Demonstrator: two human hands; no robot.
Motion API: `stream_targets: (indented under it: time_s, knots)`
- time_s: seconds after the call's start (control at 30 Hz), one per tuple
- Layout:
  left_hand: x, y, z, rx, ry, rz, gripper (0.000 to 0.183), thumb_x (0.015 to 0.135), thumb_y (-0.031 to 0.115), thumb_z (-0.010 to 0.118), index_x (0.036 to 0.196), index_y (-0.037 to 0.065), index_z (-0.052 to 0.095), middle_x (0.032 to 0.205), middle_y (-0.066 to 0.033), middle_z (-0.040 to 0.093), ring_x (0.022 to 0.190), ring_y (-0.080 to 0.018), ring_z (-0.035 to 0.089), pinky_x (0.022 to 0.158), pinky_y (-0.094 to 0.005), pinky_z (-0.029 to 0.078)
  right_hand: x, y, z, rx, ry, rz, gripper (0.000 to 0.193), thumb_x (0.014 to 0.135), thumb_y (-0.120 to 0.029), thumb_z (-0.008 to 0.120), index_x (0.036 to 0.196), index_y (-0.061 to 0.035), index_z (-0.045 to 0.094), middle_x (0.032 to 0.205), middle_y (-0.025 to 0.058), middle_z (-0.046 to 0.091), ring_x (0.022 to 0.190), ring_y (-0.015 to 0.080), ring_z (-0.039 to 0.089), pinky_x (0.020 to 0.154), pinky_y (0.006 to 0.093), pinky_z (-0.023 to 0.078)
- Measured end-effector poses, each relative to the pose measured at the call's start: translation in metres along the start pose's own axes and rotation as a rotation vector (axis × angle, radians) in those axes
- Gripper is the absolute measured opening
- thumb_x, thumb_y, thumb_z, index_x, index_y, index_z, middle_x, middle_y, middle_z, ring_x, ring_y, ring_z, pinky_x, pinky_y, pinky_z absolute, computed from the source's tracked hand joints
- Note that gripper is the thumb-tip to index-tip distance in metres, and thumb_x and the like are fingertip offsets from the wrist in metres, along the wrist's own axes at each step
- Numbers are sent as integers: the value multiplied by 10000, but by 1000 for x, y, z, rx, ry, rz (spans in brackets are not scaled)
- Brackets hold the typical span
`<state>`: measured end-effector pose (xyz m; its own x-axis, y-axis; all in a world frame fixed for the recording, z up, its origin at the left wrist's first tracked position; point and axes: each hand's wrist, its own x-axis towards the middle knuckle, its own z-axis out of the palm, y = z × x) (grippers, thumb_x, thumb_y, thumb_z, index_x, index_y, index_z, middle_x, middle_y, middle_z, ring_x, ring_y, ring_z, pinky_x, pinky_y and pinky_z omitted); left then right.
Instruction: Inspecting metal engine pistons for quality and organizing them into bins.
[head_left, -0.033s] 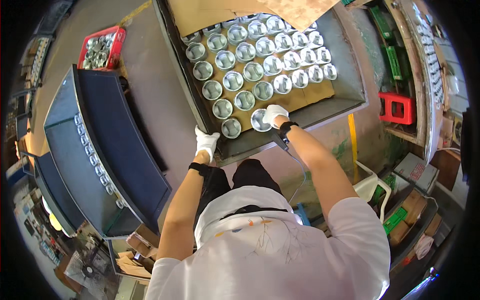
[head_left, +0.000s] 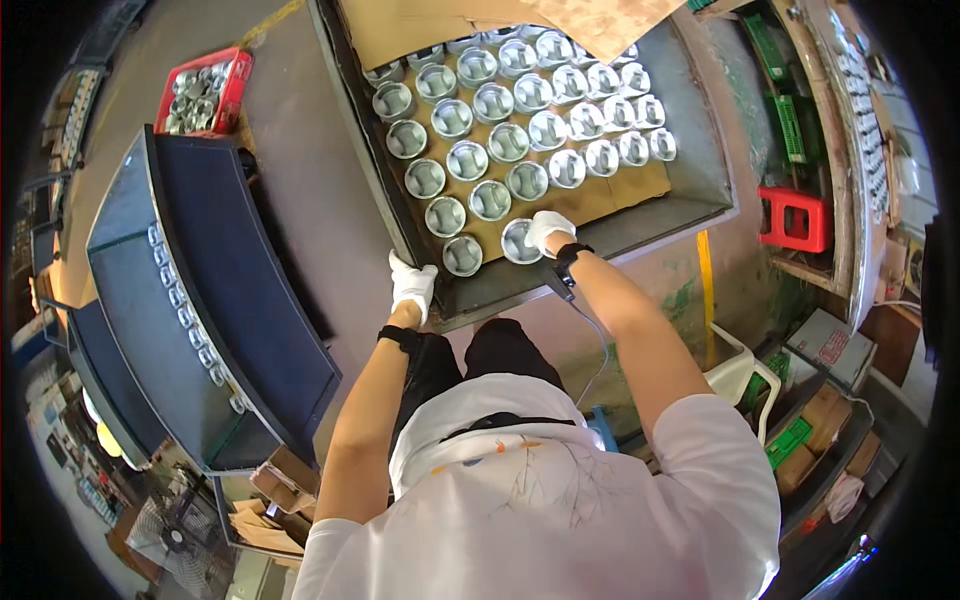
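My right hand (head_left: pixel 550 229), in a white glove, grips the right side of a round silver piston (head_left: pixel 518 242) in the near row; the fingers' undersides are hidden. This piston sits with its open, webbed side up, apart from its neighbours. My left hand (head_left: pixel 411 284), also gloved, is closed round the near left corner of a dark metal tray (head_left: pixel 672 222). Several rows of similar pistons (head_left: pixel 489 200) stand inside the tray on a brown cardboard sheet (head_left: pixel 628 190). More cardboard (head_left: pixel 420 25) covers the far rows in part.
To the left stands a blue-topped bench (head_left: pixel 235 290) with a line of metal parts (head_left: pixel 185 310). A red crate (head_left: pixel 240 90) of metal parts lies beyond it. At the right are a red stool (head_left: pixel 795 220), shelving with green crates (head_left: pixel 788 128) and a white chair (head_left: pixel 735 375). A cable (head_left: pixel 606 345) hangs from my right wrist.
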<state>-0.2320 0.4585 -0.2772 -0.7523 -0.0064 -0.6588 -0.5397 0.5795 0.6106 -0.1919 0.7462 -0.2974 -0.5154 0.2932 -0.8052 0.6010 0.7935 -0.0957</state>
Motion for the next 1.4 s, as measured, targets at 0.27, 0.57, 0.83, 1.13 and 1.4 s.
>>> stream_targets:
  time_s: [0.27, 0.57, 0.83, 1.13, 1.4]
  knots:
    - [-6, 3, 7, 190, 90, -61, 837, 792, 140, 605, 1492, 36, 159, 1376, -312, 407, 1235, -435, 478, 1049, -425, 403, 56, -4, 57, 48, 23, 143, 262, 771, -209, 676, 1000, -94, 732, 1082, 176, 677, 1030, 344, 653, 832, 424, 541]
    - [-13, 17, 6, 180, 90, -104, 785, 816, 162, 570, 1484, 50, 174, 1347, -296, 421, 1202, -449, 497, 1032, -440, 410, 68, -15, 70, 9, 11, 204, 219, 760, -154, 713, 975, -143, 751, 1095, 121, 701, 1056, 275, 667, 818, 382, 556]
    - [-17, 24, 7, 244, 95, -115, 763, 835, 167, 576, 1481, 50, 187, 1358, -288, 409, 1189, -446, 506, 1018, -448, 419, 76, -14, 78, 36, 30, 181, 185, 797, -223, 706, 947, -121, 746, 1042, 123, 710, 999, 285, 679, 791, 397, 557]
    - [-14, 12, 9, 274, 134, -70, 763, 831, 165, 592, 1471, 39, 197, 1354, -282, 416, 1191, -438, 503, 1019, -450, 417, 75, -17, 74, 61, 23, 211, 192, 807, -152, 681, 986, -145, 751, 1113, 119, 696, 1073, 287, 657, 839, 390, 548]
    - [-12, 9, 8, 261, 141, 1, 764, 825, 145, 594, 1467, 29, 197, 1360, -285, 411, 1203, -435, 494, 1025, -444, 414, 85, -8, 83, 40, -23, 127, 274, 800, -262, 679, 1008, -92, 733, 1079, 172, 681, 1043, 337, 648, 850, 427, 537]
